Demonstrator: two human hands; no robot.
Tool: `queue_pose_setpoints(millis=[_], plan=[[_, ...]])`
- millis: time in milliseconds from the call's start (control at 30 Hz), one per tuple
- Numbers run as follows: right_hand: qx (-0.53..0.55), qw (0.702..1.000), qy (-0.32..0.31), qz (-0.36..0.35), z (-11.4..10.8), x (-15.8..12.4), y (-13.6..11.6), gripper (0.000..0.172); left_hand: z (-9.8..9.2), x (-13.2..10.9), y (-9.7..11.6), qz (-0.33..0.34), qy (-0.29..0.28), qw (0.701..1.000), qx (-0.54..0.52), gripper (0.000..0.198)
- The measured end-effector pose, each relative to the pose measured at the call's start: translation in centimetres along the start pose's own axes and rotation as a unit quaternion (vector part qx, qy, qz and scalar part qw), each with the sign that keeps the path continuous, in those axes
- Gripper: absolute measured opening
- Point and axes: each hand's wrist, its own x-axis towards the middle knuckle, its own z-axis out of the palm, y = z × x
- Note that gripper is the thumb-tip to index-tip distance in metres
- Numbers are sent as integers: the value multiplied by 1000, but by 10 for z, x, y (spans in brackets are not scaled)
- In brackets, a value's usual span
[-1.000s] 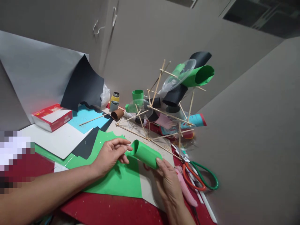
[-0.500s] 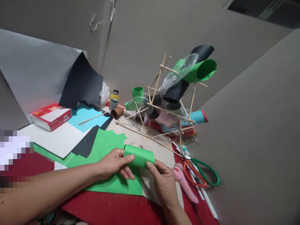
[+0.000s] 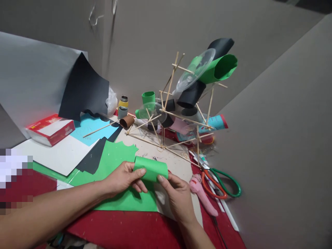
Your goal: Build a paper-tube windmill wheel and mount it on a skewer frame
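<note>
Green paper roll, one, held between both hands above the green sheet on the red table. Left hand: forearm reaching in from the left, thumb pressed on the roll's near side, index fingertip hidden, lower fingers loosely curled. Right hand: forearm rising from below, thumb and fingers pinching the roll's right end.

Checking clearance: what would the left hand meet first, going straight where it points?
Past the green paper tube it holds, the left hand would likely meet the right hand, though depth is unclear.
</note>
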Motion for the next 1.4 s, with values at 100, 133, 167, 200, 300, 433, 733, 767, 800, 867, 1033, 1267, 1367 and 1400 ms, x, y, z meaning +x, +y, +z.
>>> queue_pose_setpoints(millis=[100,133,167,200,300,433,733,767,800,867,1033,1267,1367,1400], plan=[[9,1000,-3,7,-1,0,2,13,0,-1,0,-5,2,1000,-1,50],[13,1000,-5,9,-1,0,2,13,0,-1,0,-6,3,1000,-2,49],[17,1000,-8,11,-1,0,3,13,0,-1,0,-6,3,1000,-4,48],[22,1000,-11,12,-1,1,3,13,-1,-1,0,-8,1,1000,-6,46],[34,999,-16,16,0,2,3,13,-1,-1,0,-13,-2,1000,-13,41],[43,999,-14,19,1,2,1,15,-2,-1,-1,-26,-1,999,-19,40],[48,998,-19,22,3,1,-5,13,-1,2,0,-32,30,999,-24,41],[47,998,-22,23,3,1,-5,13,-1,2,0,-30,32,999,-21,42],[46,998,-24,24,3,1,-6,13,-1,3,0,-27,32,999,-18,42],[43,998,-30,26,4,1,-7,14,0,2,0,-21,32,999,-11,43],[19,1000,-15,19,4,0,-6,22,0,1,4,2,44,999,13,43],[27,975,208,-74,-1,5,-25,19,-4,5,4,24,109,993,34,44],[156,969,168,-92,5,-21,-52,17,-7,8,0,14,116,992,41,45],[174,972,131,-86,6,-36,-61,18,-7,9,-1,10,115,992,41,45]])
